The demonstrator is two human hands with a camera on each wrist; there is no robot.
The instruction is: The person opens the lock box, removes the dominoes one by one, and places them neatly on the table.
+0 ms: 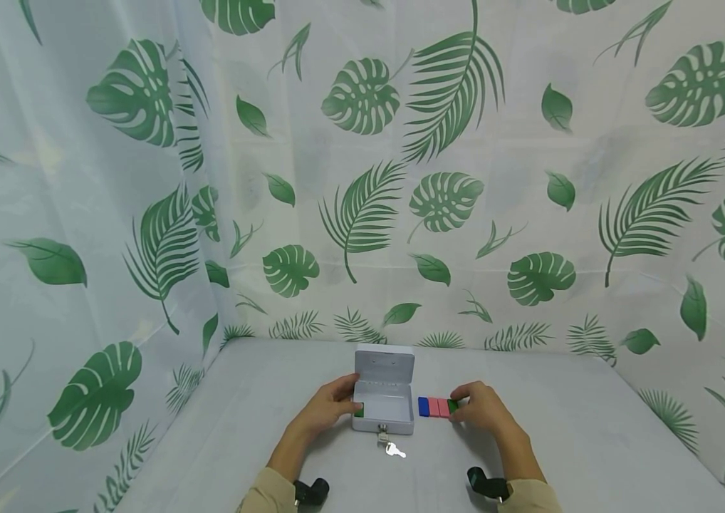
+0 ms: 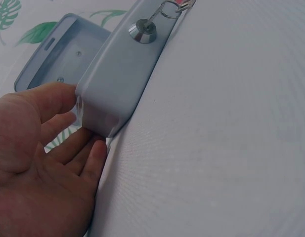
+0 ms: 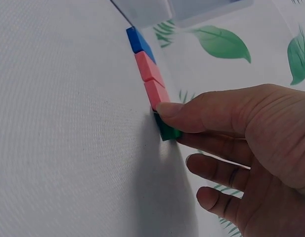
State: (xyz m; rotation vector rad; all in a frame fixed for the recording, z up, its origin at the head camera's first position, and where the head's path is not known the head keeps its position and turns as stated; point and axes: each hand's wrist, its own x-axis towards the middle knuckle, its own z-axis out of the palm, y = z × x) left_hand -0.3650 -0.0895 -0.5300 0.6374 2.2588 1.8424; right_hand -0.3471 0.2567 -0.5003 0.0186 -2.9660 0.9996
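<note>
Where leafy curtains [image 1: 362,178] hang, white table [image 1: 593,442].

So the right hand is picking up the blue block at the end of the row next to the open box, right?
Not quite: the right hand pinches the green block at the near end of the row. The blue block lies untouched at the far end, nearest the open box. The right wrist view shows it.

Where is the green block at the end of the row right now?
In the head view, the green block sits at the right end of the row, beside the pink blocks, right of the open metal box, pinched by the right hand.
</note>
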